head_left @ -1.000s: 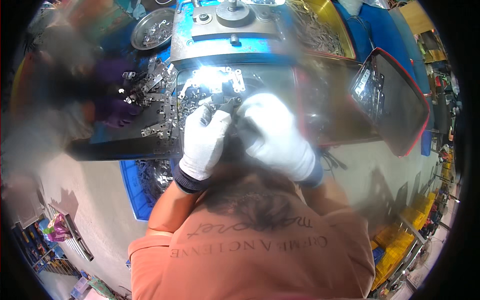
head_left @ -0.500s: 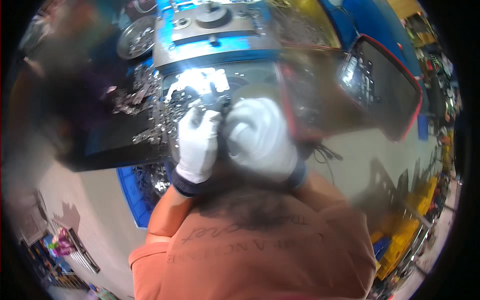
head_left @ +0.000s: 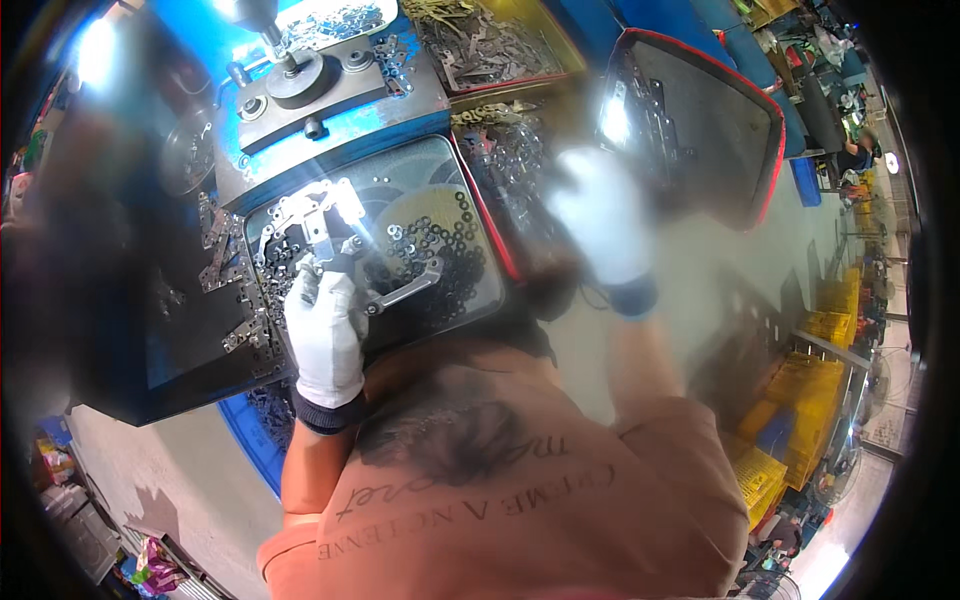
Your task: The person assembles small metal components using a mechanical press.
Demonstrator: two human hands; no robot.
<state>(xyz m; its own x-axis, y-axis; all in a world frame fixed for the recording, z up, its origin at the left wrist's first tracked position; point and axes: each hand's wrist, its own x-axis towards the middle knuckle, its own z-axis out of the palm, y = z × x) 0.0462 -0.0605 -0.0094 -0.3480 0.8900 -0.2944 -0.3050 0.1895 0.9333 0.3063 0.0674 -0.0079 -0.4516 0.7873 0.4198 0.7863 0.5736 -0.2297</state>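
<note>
A: Pos. of small dark-grey metal piece (head_left: 343, 262) rel. to hands?

B: Logged at fingertips of white-gloved left hand (head_left: 328, 325) (LH), i.e. just ahead of the palm. Long axis judged to be angled ahead & slightly R of LH; partly hidden by glove, so not confirmed.

A: Hand states?

B: LH: thumb & fingers drawn narrow, piece apparently pinched. White-gloved right hand (head_left: 602, 215) (RH): smeared by blur; finger spread can't be told, nor whether anything is held. RH is found well apart, R of LH & farther ahead, near red-rimmed brown bin (head_left: 497, 238). Hence piece is much nearer LH; from RH it is placed to the L & nearer the body.

A: Others close to LH?

B: Flat silver metal link w/ rounded ends (head_left: 405, 289), R of LH, in shallow grey rectangular tray (head_left: 484, 285); axis slanted from beside LH to ahead-R. Small dark metal rings (head_left: 455, 240) scattered beyond it, farther R.

A: Appearance?

B: Piece: dull, dark, small; outline blurred, detail not resolved. Bright silver flat brackets (head_left: 315, 230) are seen just ahead of LH, partly washed out by glare. Link: slim, smooth, paler than piece.
</note>
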